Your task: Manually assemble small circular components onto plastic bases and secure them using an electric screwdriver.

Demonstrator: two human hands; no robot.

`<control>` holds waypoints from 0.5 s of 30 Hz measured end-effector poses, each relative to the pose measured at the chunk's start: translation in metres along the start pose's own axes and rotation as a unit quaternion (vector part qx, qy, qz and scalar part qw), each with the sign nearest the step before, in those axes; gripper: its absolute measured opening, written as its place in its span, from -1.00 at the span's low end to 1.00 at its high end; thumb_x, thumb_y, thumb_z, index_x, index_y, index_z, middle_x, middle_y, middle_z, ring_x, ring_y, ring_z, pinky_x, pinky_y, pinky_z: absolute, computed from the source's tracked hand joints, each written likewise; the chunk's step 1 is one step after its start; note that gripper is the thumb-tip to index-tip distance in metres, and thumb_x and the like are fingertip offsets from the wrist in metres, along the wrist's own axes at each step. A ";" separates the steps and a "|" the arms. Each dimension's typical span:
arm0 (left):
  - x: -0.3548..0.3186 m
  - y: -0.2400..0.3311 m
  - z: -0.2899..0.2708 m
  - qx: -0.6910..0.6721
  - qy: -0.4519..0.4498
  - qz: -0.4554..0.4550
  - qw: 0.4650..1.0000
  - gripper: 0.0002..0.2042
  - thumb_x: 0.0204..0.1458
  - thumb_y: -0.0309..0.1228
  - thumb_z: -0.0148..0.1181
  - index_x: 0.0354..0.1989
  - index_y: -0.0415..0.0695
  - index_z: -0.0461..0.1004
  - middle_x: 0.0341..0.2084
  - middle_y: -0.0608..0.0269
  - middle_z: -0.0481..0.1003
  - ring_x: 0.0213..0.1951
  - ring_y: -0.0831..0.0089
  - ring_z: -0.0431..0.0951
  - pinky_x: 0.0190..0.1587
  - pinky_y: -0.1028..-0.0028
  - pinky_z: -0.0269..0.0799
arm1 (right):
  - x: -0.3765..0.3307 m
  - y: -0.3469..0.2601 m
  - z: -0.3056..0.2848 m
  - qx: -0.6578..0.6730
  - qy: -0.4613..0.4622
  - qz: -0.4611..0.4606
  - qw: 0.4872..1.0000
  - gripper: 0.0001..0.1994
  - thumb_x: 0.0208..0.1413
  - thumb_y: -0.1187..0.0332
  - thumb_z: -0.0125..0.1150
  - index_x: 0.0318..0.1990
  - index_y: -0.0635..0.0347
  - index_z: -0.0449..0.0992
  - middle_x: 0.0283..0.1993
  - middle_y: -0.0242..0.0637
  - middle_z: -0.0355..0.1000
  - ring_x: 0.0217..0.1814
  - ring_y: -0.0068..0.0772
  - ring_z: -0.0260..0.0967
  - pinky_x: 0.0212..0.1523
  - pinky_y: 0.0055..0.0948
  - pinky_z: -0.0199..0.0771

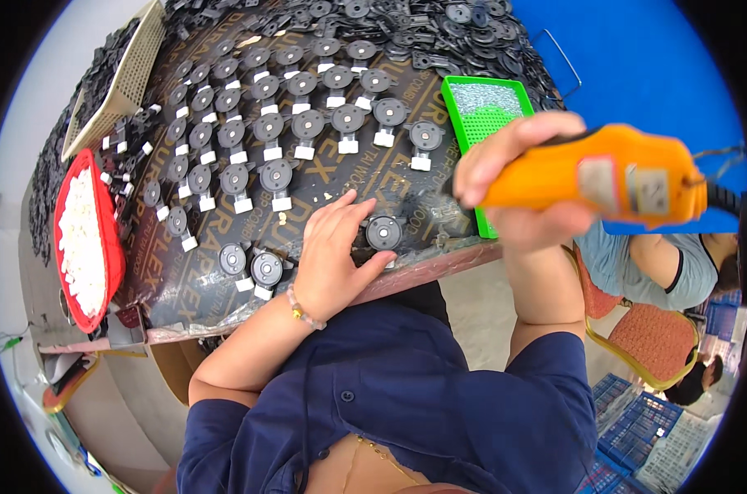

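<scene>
My right hand is wrapped round an orange electric screwdriver with a black cord, raised over the table's right front edge. Its dark tip, blurred, points left toward the tabletop. Near the front edge, my left hand lies on the table, thumb and fingers curved round the side of a black round plastic part, steadying it. Two similar parts with white ends, one a black disc part, lie left of that wrist. A green tray with small shiny screws stands just beyond my right hand.
Rows of black disc parts with white ends cover the table's middle. Heaped black parts lie at the back. A red basket of white pieces and a beige basket stand left. Another person sits at right by a chair.
</scene>
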State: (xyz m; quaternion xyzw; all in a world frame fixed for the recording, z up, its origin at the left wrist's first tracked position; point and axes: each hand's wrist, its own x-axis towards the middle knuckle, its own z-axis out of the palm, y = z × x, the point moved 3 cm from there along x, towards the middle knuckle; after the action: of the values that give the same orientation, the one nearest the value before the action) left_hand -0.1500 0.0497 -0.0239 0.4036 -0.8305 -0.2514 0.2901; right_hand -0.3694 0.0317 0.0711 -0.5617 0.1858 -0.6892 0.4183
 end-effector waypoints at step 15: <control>-0.001 -0.001 0.002 -0.023 -0.006 -0.013 1.000 -0.51 -0.09 -0.30 0.45 0.05 -0.10 0.48 -0.02 0.19 0.54 0.30 0.12 0.36 0.32 0.11 0.11 | -0.017 0.043 0.048 0.003 -0.074 0.129 0.989 -0.24 -0.04 -0.29 0.34 -0.02 0.22 0.26 -0.39 -0.16 0.48 -0.46 -0.39 0.47 -0.41 -0.47 0.54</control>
State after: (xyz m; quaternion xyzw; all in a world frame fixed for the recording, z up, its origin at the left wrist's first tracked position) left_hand -0.1502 0.0497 -0.0260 0.4062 -0.8209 -0.2763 0.2912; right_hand -0.3083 0.0306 0.0434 -0.5812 0.2232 -0.5868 0.5176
